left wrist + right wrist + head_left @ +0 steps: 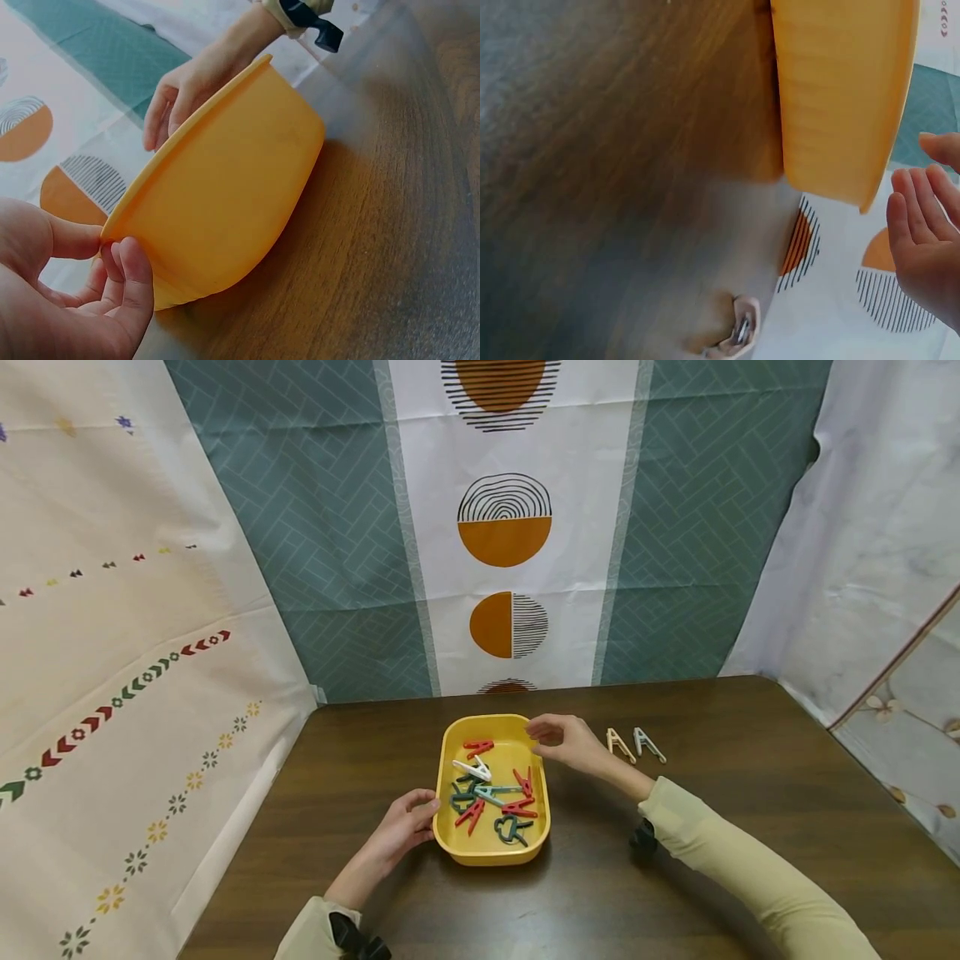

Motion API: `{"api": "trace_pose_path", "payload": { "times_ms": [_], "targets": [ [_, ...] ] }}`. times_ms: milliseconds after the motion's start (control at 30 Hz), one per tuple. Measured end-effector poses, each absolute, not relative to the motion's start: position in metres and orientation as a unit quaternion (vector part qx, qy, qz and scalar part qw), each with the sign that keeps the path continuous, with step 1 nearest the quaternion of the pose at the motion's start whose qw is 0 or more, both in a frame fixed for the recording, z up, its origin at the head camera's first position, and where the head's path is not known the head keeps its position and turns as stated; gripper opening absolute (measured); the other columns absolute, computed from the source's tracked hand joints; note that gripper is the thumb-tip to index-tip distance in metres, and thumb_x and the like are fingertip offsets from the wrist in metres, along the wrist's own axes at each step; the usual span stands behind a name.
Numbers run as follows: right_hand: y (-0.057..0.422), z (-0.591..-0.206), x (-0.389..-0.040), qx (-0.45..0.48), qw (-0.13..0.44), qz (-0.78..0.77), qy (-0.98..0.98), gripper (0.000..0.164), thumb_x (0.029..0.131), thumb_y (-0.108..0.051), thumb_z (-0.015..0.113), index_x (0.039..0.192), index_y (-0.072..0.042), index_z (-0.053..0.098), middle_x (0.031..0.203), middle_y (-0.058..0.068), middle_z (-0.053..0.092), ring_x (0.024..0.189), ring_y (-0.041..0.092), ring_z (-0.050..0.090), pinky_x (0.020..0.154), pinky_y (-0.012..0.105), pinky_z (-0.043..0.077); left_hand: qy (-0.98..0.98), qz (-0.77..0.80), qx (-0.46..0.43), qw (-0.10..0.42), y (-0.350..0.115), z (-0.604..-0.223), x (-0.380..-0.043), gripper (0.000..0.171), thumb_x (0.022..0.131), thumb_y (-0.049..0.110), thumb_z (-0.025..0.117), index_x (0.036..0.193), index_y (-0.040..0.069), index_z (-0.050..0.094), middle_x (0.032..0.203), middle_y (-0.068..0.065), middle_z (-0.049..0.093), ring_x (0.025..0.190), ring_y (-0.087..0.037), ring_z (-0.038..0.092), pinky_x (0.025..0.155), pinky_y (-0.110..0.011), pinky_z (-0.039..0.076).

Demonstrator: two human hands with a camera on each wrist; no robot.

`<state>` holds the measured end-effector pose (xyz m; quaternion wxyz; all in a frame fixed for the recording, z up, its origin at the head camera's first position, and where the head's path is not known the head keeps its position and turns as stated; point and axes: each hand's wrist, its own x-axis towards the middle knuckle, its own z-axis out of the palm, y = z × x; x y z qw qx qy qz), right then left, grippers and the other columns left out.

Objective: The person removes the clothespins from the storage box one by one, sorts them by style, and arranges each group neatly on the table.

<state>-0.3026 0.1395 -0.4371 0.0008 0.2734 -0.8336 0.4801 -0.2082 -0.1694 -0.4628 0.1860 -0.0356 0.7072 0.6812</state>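
Note:
A yellow plastic tub (491, 858) stands on the table with clothespins inside. My left hand (401, 831) holds its left side; in the left wrist view the thumb and fingers pinch the rim of the tub (225, 180). Over the far right corner is my right hand (570, 745), its fingers relaxed and nothing between thumb and fingertips, as the right wrist view also shows. Inside lie several red clothespins (519, 808), a white clothespin (474, 770), a pale teal one (491, 797) and dark green clips (512, 830), piled loosely toward the near half.
To the right of the tub, a cream clothespin (620, 746) and a pale grey clothespin (648, 745) lie side by side on the dark wooden table (720, 827). A patterned cloth (517, 552) hangs behind the table's far edge, with more cloth at both sides.

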Motion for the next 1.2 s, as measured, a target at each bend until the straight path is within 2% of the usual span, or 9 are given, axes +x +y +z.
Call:
{"api": "trace_pose_path", "payload": {
  "times_ms": [133, 300, 533, 800, 933, 1200],
  "targets": [
    [0.132, -0.436, -0.301, 0.294, -0.004, 0.449, -0.844, 0.034, 0.078, -0.018, 0.072, 0.110, -0.012, 0.062, 0.107, 0.007, 0.065, 0.099, 0.028, 0.062, 0.087, 0.039, 0.049, 0.700, 0.686, -0.028, 0.198, -0.169, -0.455, -0.205, 0.039, 0.094, 0.016, 0.048, 0.123, -0.006, 0.035, 0.088, -0.005, 0.058, 0.069, -0.010, 0.055, 0.068, -0.026, 0.048],
    [0.123, -0.435, -0.298, 0.326, -0.016, 0.411, -0.851, 0.042, 0.076, -0.031, 0.073, 0.111, -0.012, 0.063, 0.109, 0.005, 0.066, 0.100, 0.026, 0.062, 0.088, 0.041, 0.048, 0.696, 0.688, -0.022, 0.203, -0.167, -0.443, -0.199, 0.040, 0.095, 0.015, 0.047, 0.124, -0.008, 0.033, 0.088, -0.005, 0.058, 0.070, -0.009, 0.055, 0.069, -0.026, 0.047],
    [0.111, -0.438, -0.294, 0.389, -0.051, 0.361, -0.846, 0.042, 0.077, -0.020, 0.073, 0.114, -0.005, 0.062, 0.108, 0.014, 0.066, 0.100, 0.026, 0.062, 0.086, 0.043, 0.049, 0.695, 0.688, -0.020, 0.206, -0.167, -0.442, -0.198, 0.042, 0.095, 0.016, 0.048, 0.125, -0.008, 0.033, 0.088, -0.005, 0.058, 0.070, -0.010, 0.055, 0.069, -0.026, 0.047],
    [0.100, -0.438, -0.293, 0.418, -0.091, 0.290, -0.856, 0.047, 0.076, -0.021, 0.074, 0.117, -0.003, 0.060, 0.113, 0.011, 0.065, 0.102, 0.023, 0.061, 0.089, 0.039, 0.049, 0.699, 0.688, -0.033, 0.194, -0.170, -0.460, -0.207, 0.041, 0.095, 0.018, 0.048, 0.125, -0.006, 0.034, 0.088, -0.004, 0.058, 0.070, -0.010, 0.055, 0.067, -0.026, 0.047],
    [0.095, -0.436, -0.292, 0.430, -0.101, 0.266, -0.857, 0.046, 0.075, -0.017, 0.074, 0.117, -0.002, 0.060, 0.113, 0.013, 0.065, 0.099, 0.026, 0.062, 0.086, 0.040, 0.050, 0.702, 0.687, -0.036, 0.186, -0.170, -0.466, -0.209, 0.043, 0.093, 0.021, 0.051, 0.125, -0.004, 0.036, 0.086, -0.003, 0.058, 0.070, -0.009, 0.055, 0.066, -0.025, 0.047],
    [0.086, -0.438, -0.291, 0.430, -0.101, 0.193, -0.876, 0.044, 0.073, -0.026, 0.076, 0.111, -0.009, 0.065, 0.105, 0.004, 0.068, 0.092, 0.015, 0.063, 0.079, 0.026, 0.051, 0.702, 0.686, -0.037, 0.186, -0.169, -0.466, -0.208, 0.040, 0.094, 0.019, 0.049, 0.124, -0.004, 0.036, 0.086, -0.004, 0.058, 0.069, -0.010, 0.055, 0.066, -0.025, 0.047]
  ]
}}
